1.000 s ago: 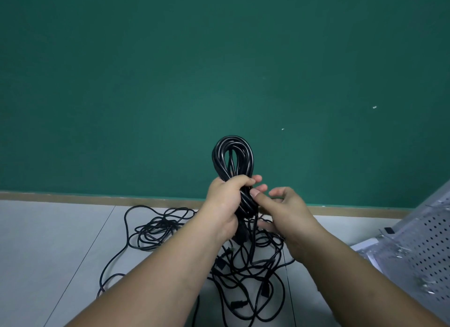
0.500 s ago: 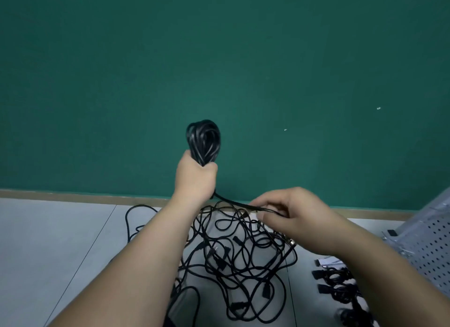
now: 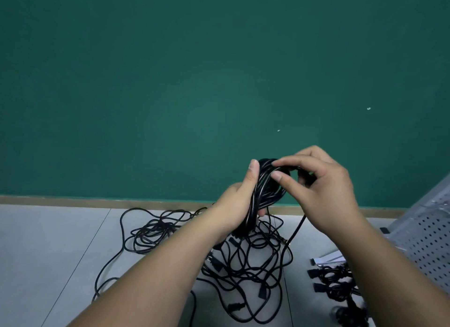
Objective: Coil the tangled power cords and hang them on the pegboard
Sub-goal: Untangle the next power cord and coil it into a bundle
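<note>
A black coiled cord bundle (image 3: 267,187) is held up in front of the green wall. My left hand (image 3: 237,204) grips the bundle around its left side, thumb upright along it. My right hand (image 3: 321,187) pinches a strand of the same cord at the top of the bundle; the loose tail (image 3: 295,231) runs down from it to the floor. Below lies a tangled pile of black power cords (image 3: 248,265) with several plugs. The grey pegboard (image 3: 428,239) leans at the right edge.
A second loose tangle of cord (image 3: 155,229) lies on the grey floor at the left. A few bundled black cords (image 3: 336,282) sit on the floor near the pegboard's foot. A wooden baseboard (image 3: 97,201) runs under the green wall.
My left hand has swung the bundle from upper left back toward the middle and lower. My right hand has risen from the floor pile and brought the strand onto the bundle's top.
</note>
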`<act>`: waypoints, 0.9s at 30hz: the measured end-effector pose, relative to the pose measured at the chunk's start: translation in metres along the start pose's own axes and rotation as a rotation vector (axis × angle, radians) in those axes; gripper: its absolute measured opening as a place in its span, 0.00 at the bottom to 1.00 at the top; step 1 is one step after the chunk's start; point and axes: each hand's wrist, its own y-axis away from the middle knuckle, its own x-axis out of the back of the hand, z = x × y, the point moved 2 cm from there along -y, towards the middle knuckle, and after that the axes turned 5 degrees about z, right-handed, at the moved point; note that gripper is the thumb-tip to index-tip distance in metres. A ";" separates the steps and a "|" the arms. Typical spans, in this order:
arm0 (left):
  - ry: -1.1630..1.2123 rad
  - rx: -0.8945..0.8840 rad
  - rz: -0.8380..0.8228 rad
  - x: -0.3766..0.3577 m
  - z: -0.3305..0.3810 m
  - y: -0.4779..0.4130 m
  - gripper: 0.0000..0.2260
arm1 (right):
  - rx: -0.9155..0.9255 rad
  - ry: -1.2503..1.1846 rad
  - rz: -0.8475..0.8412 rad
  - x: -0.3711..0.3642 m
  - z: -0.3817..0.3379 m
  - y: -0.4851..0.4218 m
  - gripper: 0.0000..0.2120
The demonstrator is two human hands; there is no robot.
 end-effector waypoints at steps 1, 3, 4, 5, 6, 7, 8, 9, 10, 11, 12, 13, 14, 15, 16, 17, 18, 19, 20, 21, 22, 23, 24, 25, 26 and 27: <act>0.020 -0.001 -0.050 -0.003 0.000 0.002 0.44 | -0.007 0.010 0.015 0.000 0.000 0.000 0.09; 0.024 -0.058 -0.185 -0.008 0.003 0.008 0.33 | -0.023 0.031 0.030 0.000 0.000 0.000 0.10; 0.011 -0.110 -0.254 -0.009 0.003 0.010 0.25 | -0.036 0.042 0.026 0.001 0.001 -0.001 0.10; -0.037 -0.159 -0.303 -0.011 0.001 0.008 0.16 | -0.050 0.059 0.014 0.001 0.002 -0.001 0.10; -0.092 -0.193 -0.328 -0.011 -0.001 0.006 0.09 | -0.060 0.084 -0.003 0.002 0.003 -0.001 0.10; -0.151 -0.218 -0.333 -0.010 -0.006 0.002 0.09 | -0.069 0.115 -0.025 0.003 0.005 -0.001 0.10; -0.183 -0.226 -0.327 -0.008 -0.009 0.000 0.09 | -0.079 0.150 -0.050 0.003 0.008 -0.002 0.10; -0.199 -0.221 -0.336 -0.007 -0.012 -0.002 0.07 | -0.093 0.184 -0.078 0.004 0.011 -0.002 0.10; -0.200 -0.209 -0.343 -0.005 -0.013 -0.002 0.06 | -0.107 0.210 -0.112 0.005 0.014 -0.003 0.10; -0.195 -0.196 -0.348 -0.005 -0.015 -0.002 0.07 | -0.122 0.216 -0.150 0.006 0.018 -0.003 0.10; -0.162 -0.171 -0.347 -0.004 -0.015 -0.001 0.07 | -0.134 0.200 -0.185 0.008 0.023 -0.004 0.10; -0.116 -0.141 -0.351 -0.003 -0.015 -0.001 0.06 | -0.147 0.164 -0.211 0.010 0.028 -0.006 0.10; -0.060 -0.120 -0.351 -0.002 -0.014 -0.001 0.06 | -0.168 0.112 -0.231 0.013 0.032 -0.008 0.09; -0.017 -0.106 -0.348 0.000 -0.013 -0.001 0.07 | -0.199 0.039 -0.253 0.017 0.036 -0.010 0.08; 0.018 -0.087 -0.337 0.001 -0.013 -0.002 0.08 | -0.233 -0.046 -0.277 0.020 0.039 -0.011 0.07; 0.025 -0.082 -0.331 0.003 -0.012 -0.002 0.09 | -0.260 -0.116 -0.299 0.022 0.041 -0.011 0.06; 0.022 -0.083 -0.320 0.005 -0.011 -0.002 0.10 | -0.262 -0.135 -0.303 0.023 0.043 -0.012 0.04; 0.001 -0.087 -0.312 0.006 -0.012 -0.004 0.09 | -0.239 -0.098 -0.282 0.024 0.045 -0.012 0.03; -0.029 -0.092 -0.302 0.006 -0.011 -0.004 0.09 | -0.187 -0.021 -0.242 0.023 0.046 -0.012 0.02; -0.081 -0.102 -0.288 0.007 -0.011 -0.004 0.07 | -0.118 0.064 -0.194 0.021 0.044 -0.011 0.01; -0.146 -0.114 -0.271 0.008 -0.011 -0.005 0.06 | -0.036 0.133 -0.141 0.018 0.041 -0.010 0.01; -0.222 -0.121 -0.257 0.009 -0.013 -0.008 0.05 | 0.043 0.176 -0.090 0.016 0.037 -0.010 0.02; -0.293 -0.122 -0.249 0.009 -0.015 -0.009 0.05 | 0.110 0.200 -0.053 0.013 0.034 -0.010 0.03; -0.341 -0.126 -0.253 0.009 -0.017 -0.010 0.08 | 0.155 0.215 -0.033 0.011 0.032 -0.010 0.03; -0.359 -0.135 -0.264 0.008 -0.019 -0.011 0.10 | 0.159 0.218 -0.031 0.009 0.033 -0.010 0.03; -0.344 -0.145 -0.277 0.007 -0.020 -0.011 0.10 | 0.104 0.195 -0.047 0.008 0.035 -0.010 0.03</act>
